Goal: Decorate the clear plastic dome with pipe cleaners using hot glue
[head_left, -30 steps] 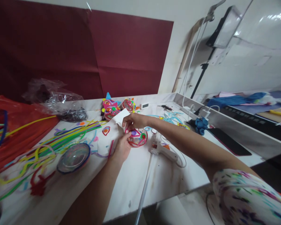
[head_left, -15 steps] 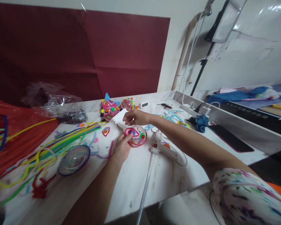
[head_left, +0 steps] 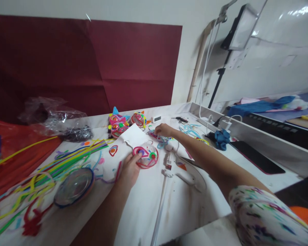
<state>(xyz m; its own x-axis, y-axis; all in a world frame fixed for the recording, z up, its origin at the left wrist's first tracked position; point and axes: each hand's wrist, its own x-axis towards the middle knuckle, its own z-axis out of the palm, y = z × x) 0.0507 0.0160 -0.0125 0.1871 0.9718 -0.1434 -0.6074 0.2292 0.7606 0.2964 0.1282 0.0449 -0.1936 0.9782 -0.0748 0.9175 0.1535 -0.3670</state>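
Note:
A clear rounded piece [head_left: 146, 158] trimmed with pink and red strips, with purple and green-red dots, is held by my left hand [head_left: 131, 167], thumb on its front. Farther back, my right hand [head_left: 163, 130] has its fingers curled down at a tangle of blue and coloured strips [head_left: 162, 141]; whether it grips any is too small to tell. A white sheet of paper [head_left: 135, 135] lies behind the held piece. Right of that piece rests a white glue gun [head_left: 181, 171] with a long clear stick in it.
Pipe cleaners [head_left: 79, 153] and a clear bowl [head_left: 74, 188] with a blue rim lie left. Decorated pieces [head_left: 118, 125] and a small white display [head_left: 156, 119] stand at the back. A black phone-like slab [head_left: 256, 157] and blue cloth flower [head_left: 221, 138] are on the right.
My right hand has moved away from the held piece, back and right to the coloured strips. My left hand still holds the piece. The view has shifted slightly.

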